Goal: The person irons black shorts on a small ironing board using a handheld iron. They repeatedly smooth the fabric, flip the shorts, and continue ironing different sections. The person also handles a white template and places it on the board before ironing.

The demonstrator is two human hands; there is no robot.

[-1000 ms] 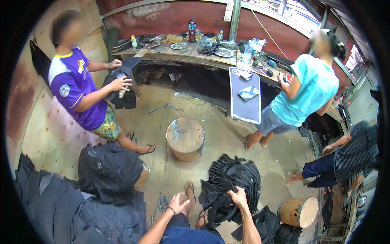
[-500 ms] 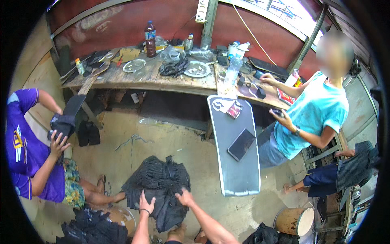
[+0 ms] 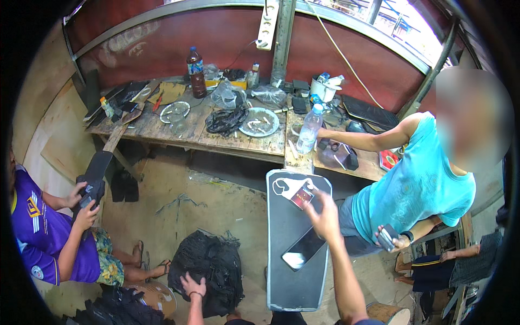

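I've got the worktop (image 3: pixel 200 131) past the padded board (image 3: pixel 298 287), black cloth bundle (image 3: pixel 219 265) left of that board, its support hidden, and a drum (image 3: pixel 388 313) cut off below. Left hand (image 3: pixel 193 285) spread at the bundle; right hand (image 3: pixel 326 218) wide over the board, partly hiding the phone (image 3: pixel 303 250), contact with red packet (image 3: pixel 301 198) unclear.

Bright Above, Dark Around

Lit well overall, almost white at the window opening (image 3: pixel 411 40) on upper right. Deep in shadow beneath the workbench (image 3: pixel 200 124). Marked by pale glare on the phone (image 3: pixel 303 251), poor in detail on the black cloth bundle (image 3: pixel 219 271). Curved toward the rim, black in corners. Blurred over one co-worker's head (image 3: pixel 474 111).
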